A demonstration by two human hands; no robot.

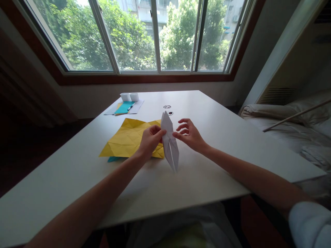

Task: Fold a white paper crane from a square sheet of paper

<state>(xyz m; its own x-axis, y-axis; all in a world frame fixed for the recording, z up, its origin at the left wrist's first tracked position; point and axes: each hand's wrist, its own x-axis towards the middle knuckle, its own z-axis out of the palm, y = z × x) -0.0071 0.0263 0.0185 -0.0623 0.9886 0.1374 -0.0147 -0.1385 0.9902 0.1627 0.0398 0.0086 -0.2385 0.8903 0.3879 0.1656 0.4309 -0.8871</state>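
Observation:
Above the white table, a folded white origami paper (170, 146) stands nearly upright, long and pointed at the top, with a slit down its lower half. My left hand (152, 137) pinches its left edge between thumb and fingers. On the other side, my right hand (190, 134) has its fingers apart and curved, the thumb tip close to or touching the paper's right edge; I cannot tell which. A creased yellow sheet (126, 137) lies behind and left of my left hand, with a bit of teal paper (113, 159) showing under it.
At the table's far left are white folded paper boxes (129, 97), a teal sheet (124, 107) and a pen (131, 107) on other papers. Two small round marks (167, 106) sit on the white table (217, 120). A window lies beyond; a padded seat (274, 117) is at right.

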